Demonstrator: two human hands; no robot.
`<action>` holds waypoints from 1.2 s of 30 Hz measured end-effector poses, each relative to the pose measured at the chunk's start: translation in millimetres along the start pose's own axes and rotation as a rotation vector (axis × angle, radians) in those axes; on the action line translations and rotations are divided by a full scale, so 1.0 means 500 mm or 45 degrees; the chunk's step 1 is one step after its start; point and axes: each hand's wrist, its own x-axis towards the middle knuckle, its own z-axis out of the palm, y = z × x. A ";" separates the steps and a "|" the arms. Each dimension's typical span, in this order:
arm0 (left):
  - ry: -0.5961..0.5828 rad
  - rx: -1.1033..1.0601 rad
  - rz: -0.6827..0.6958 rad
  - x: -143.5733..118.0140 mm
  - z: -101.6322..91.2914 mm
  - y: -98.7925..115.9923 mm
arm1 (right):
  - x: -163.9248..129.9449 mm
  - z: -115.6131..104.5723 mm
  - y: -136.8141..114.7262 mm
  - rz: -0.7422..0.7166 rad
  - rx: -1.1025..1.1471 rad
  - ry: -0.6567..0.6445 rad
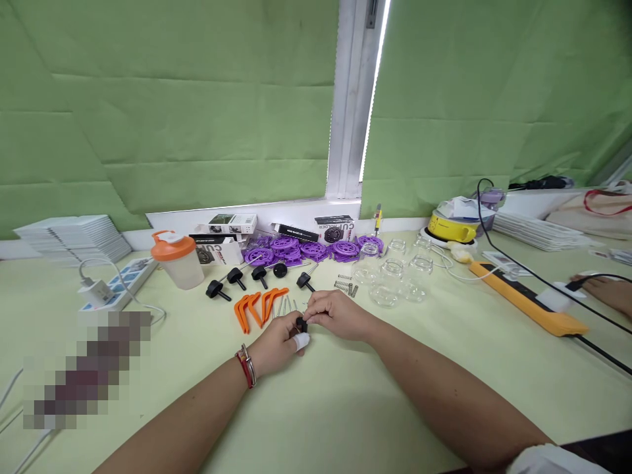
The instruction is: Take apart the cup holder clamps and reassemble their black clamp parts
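My left hand (281, 343), its thumb wrapped in white, grips a small black part (301, 324) above the table. The fingers of my right hand (338, 315) are pinched together at the top of that part and cover some of it. Just beyond the hands lie several orange V-shaped pieces (255, 308) and thin metal rods (284, 307). Black round knobs with stems (237, 278) lie in a loose row behind them, one knob (305, 281) close to my right fingertips. Several metal springs (344, 284) rest past my right hand.
Purple wheel-like parts (313, 251) are heaped before cup holder boxes (222, 252). Clear plastic cups (392, 270) stand right of them. An orange-lidded shaker (176, 260) and a white power strip (121, 283) are left; an orange power strip (526, 299) and another person's hand (602, 293) are right.
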 end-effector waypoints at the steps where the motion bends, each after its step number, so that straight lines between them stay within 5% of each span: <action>1: -0.001 -0.002 0.001 0.000 0.000 0.000 | 0.002 -0.006 0.001 0.005 -0.010 0.001; 7: -0.026 -0.018 -0.035 -0.002 -0.001 0.001 | -0.001 -0.087 0.049 0.387 -0.520 0.285; 12: -0.018 -0.016 -0.047 -0.001 -0.001 0.003 | -0.025 -0.122 0.100 0.627 -1.174 -0.122; 21: -0.021 0.003 -0.049 -0.002 -0.003 0.005 | -0.025 -0.107 0.112 0.537 -1.291 -0.271; 36: -0.024 -0.018 -0.050 -0.002 -0.002 -0.002 | -0.027 -0.113 0.115 0.518 -1.290 -0.287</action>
